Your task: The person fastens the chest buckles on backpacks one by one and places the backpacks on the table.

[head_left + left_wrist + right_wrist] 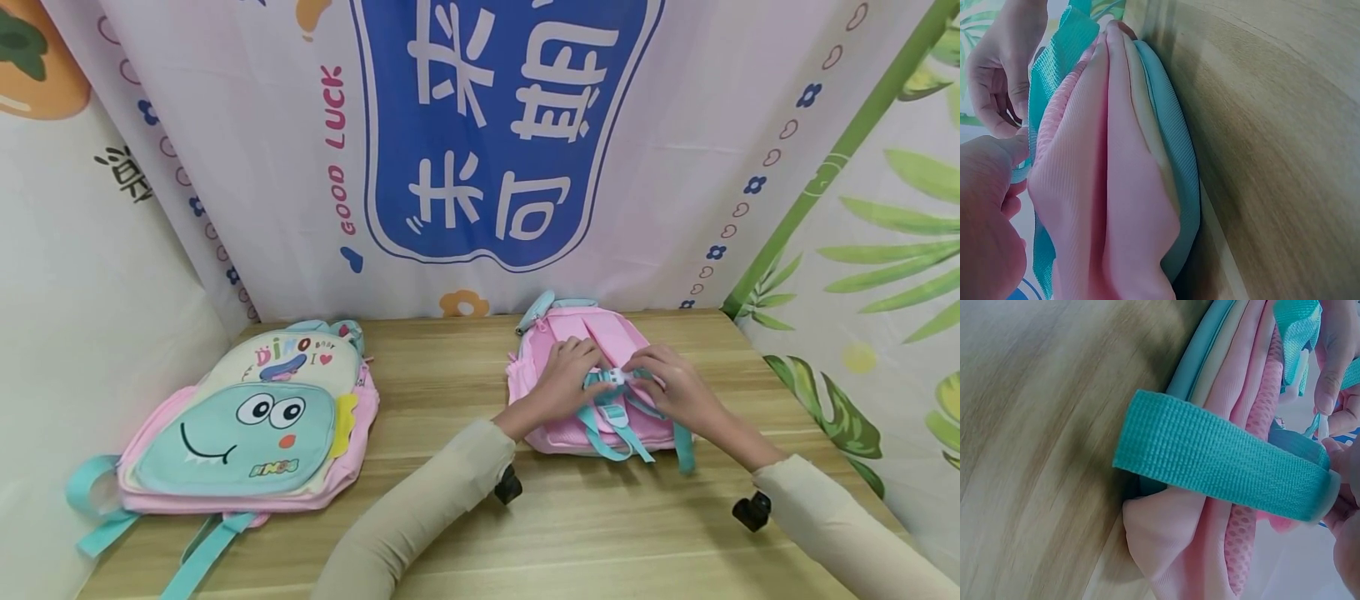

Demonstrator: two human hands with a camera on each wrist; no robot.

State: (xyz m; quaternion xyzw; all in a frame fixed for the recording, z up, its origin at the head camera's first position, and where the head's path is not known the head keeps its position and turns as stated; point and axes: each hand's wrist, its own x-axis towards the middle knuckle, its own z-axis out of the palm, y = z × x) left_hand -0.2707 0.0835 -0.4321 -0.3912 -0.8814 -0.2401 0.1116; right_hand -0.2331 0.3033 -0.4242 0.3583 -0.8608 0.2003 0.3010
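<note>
A pink backpack (558, 437) lies on the wooden table with its strap side up and its teal and cream front beneath. Over its middle, my left hand (567, 379) pinches the small white buckle (617, 377) of the teal chest strap from the left. From the other side, my right hand (671, 383) pinches the same buckle, the fingertips of both hands close together. Below them, a white adjuster (612, 413) joins teal webbing that trails toward the near edge. A loose teal strap end (1222, 459) hangs under my right hand in the right wrist view.
A second backpack (236, 433), with a teal dinosaur face, lies front side up at the left of the table (585, 533). Its teal straps (210, 550) trail toward me. A printed cloth (285, 275) hangs behind the table, and more printed cloth stands at both sides.
</note>
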